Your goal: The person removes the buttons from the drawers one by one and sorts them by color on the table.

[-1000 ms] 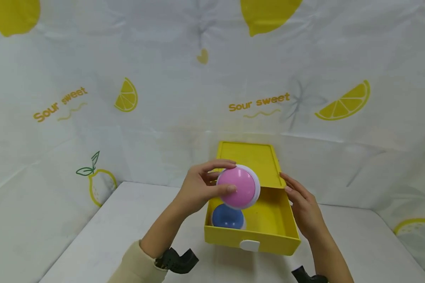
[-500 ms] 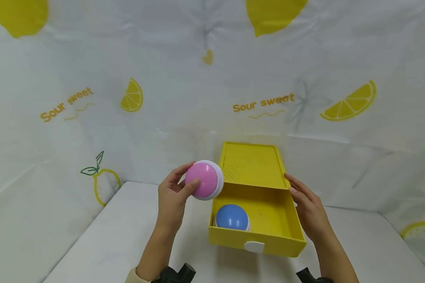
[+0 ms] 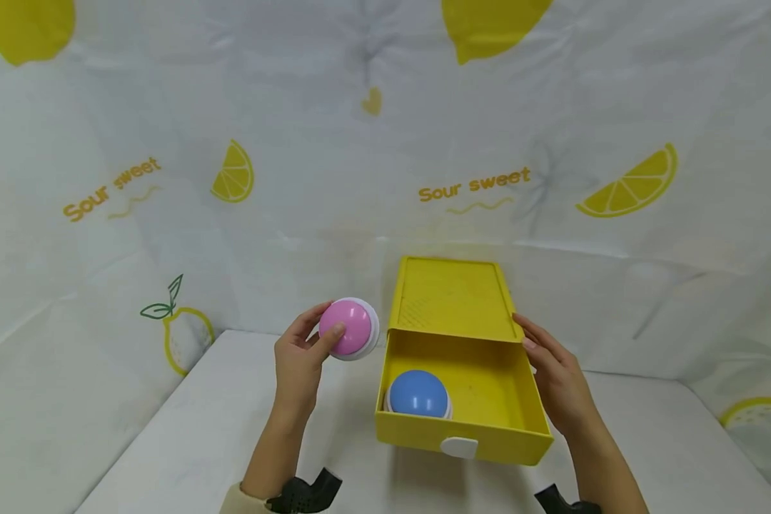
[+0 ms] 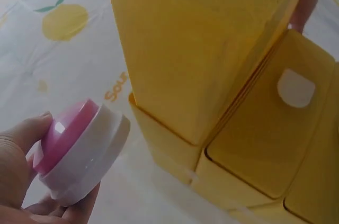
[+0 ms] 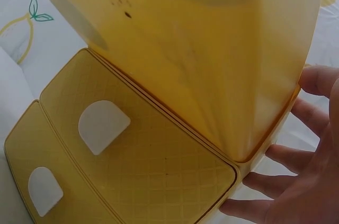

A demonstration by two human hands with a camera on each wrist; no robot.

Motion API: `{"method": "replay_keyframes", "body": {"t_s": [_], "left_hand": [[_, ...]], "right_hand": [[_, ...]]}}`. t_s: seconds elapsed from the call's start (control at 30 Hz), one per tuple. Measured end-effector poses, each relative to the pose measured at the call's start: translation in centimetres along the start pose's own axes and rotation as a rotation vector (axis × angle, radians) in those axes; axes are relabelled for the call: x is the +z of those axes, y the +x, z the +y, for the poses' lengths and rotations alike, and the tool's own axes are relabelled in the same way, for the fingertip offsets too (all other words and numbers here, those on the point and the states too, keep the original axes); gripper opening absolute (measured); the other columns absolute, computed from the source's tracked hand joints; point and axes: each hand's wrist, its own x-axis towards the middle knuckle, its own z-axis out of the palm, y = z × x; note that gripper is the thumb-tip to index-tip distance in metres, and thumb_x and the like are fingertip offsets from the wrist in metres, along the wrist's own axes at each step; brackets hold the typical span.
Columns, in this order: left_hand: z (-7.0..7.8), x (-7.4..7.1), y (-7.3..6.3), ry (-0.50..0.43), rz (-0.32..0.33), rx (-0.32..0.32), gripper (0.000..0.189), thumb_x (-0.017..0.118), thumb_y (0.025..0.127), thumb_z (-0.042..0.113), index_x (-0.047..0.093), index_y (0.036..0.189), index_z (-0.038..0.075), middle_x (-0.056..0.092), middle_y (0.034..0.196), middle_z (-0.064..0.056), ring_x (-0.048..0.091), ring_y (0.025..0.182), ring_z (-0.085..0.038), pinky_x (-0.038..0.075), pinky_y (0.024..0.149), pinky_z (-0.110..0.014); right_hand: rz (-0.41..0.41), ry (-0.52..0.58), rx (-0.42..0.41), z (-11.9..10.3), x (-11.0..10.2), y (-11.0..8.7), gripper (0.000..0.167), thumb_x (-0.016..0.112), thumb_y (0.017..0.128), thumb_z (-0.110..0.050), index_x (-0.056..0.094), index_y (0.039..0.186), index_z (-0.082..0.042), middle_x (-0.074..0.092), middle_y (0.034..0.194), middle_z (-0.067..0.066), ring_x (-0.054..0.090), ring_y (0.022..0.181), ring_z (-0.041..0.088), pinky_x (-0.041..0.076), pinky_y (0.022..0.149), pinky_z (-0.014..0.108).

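Observation:
Left of a yellow drawer cabinet [image 3: 456, 296], my left hand [image 3: 298, 368] holds a push button with a pink dome [image 3: 350, 327] and a white base. The thumb lies on the pink dome, the other fingers round the white rim. A similar button with a blue dome [image 3: 417, 394] sits in the front left corner of the pulled-out top drawer [image 3: 411, 428]. My right hand [image 3: 559, 385] rests against the cabinet's right side; in the right wrist view its fingers [image 5: 288, 158] are spread and touch the side wall.
Under the pulled-out drawer, the wrist views show further yellow drawer fronts [image 5: 159, 150] with white tabs [image 5: 104, 126]. A white table [image 3: 186, 428] carries the cabinet. Behind stands a white sheet [image 3: 328, 178] printed with lemons.
My left hand has carried the pink button from over the drawer out to the left, beside the cabinet. The blue button now shows fully. My right hand has stayed at the cabinet's side.

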Motion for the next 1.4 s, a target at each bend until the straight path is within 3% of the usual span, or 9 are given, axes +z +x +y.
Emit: {"method": "replay_keyframes", "body": {"t_s": [0.3,0.57,0.8,0.9,1.03,1.13,1.2,1.3,1.4], "left_hand": [[-4.7,-2.2,1.7,0.19,0.005,-0.118,0.045,0.079,0.088,0.017,0.066,0.131,0.008,0.06,0.14,-0.009,0.07,0.096,-0.013,0.057,0.084,-0.018],[-9.2,-3.6,2.2,0.299,0.066,-0.193,0.047,0.081,0.086,0.026,0.068,0.129,0.01,0.059,0.144,-0.011,0.066,0.101,-0.018,0.052,0.081,-0.016],[-11.9,-4.4,1.5,0.385,0.084,-0.196,0.046,0.081,0.086,0.026,0.069,0.127,0.007,0.061,0.141,-0.017,0.057,0.125,-0.03,0.048,0.096,-0.03],[-12.8,-4.6,1.5,0.376,0.083,-0.205,0.045,0.08,0.086,0.023,0.069,0.126,0.004,0.061,0.14,-0.019,0.053,0.132,-0.033,0.047,0.107,-0.043],[-13.7,-4.9,1.5,0.425,0.072,-0.18,0.044,0.08,0.085,0.021,0.07,0.123,0.003,0.065,0.134,-0.02,0.057,0.125,-0.03,0.049,0.104,-0.041],[-14.3,-5.0,1.5,0.501,0.063,-0.143,0.043,0.082,0.084,0.024,0.071,0.121,0.005,0.068,0.128,-0.018,0.063,0.098,-0.022,0.052,0.082,-0.026],[-14.5,-5.1,1.5,0.546,0.054,-0.114,0.043,0.082,0.084,0.026,0.071,0.12,0.005,0.07,0.125,-0.018,0.065,0.091,-0.02,0.054,0.076,-0.026],[-14.7,-5.2,1.4,0.603,0.053,-0.066,0.044,0.082,0.084,0.026,0.071,0.121,0.003,0.071,0.124,-0.019,0.071,0.106,-0.028,0.059,0.09,-0.034],[-14.7,-5.3,1.4,0.63,0.051,-0.022,0.044,0.081,0.085,0.023,0.07,0.121,-0.001,0.071,0.125,-0.022,0.065,0.123,-0.033,0.053,0.104,-0.043]], "right_hand": [[-0.002,0.016,-0.018,0.1,0.0,0.0,0.049,0.037,0.111,-0.024,0.033,0.159,-0.012,0.048,0.145,-0.022,0.058,0.121,-0.004,0.058,0.088,0.021],[-0.005,0.039,-0.024,0.2,-0.1,-0.1,0.048,0.036,0.111,-0.023,0.033,0.159,-0.013,0.052,0.144,-0.021,0.063,0.118,0.0,0.06,0.086,0.023],[-0.01,0.071,-0.028,0.3,0.0,-0.1,0.048,0.036,0.111,-0.021,0.033,0.159,-0.012,0.052,0.144,-0.02,0.062,0.118,0.0,0.06,0.085,0.025],[-0.002,0.056,-0.025,0.3,0.0,-0.1,0.049,0.036,0.111,-0.022,0.033,0.159,-0.013,0.051,0.144,-0.021,0.061,0.119,-0.001,0.059,0.086,0.024],[0.005,0.041,-0.022,0.4,0.1,0.1,0.049,0.036,0.111,-0.023,0.032,0.159,-0.013,0.05,0.145,-0.022,0.059,0.121,-0.003,0.059,0.087,0.023],[0.008,0.042,-0.018,0.4,0.1,0.1,0.049,0.037,0.111,-0.023,0.032,0.159,-0.012,0.05,0.144,-0.022,0.058,0.121,-0.004,0.059,0.087,0.022],[0.01,0.043,-0.014,0.4,0.1,0.1,0.049,0.037,0.111,-0.023,0.033,0.159,-0.012,0.051,0.144,-0.022,0.059,0.121,-0.004,0.058,0.087,0.022],[0.009,0.038,-0.009,0.4,0.1,0.0,0.049,0.036,0.111,-0.023,0.032,0.159,-0.013,0.051,0.143,-0.023,0.059,0.12,-0.004,0.058,0.087,0.022],[0.008,0.033,-0.009,0.4,0.1,0.0,0.049,0.036,0.111,-0.025,0.032,0.159,-0.014,0.05,0.143,-0.022,0.06,0.119,-0.003,0.059,0.087,0.022]]}}
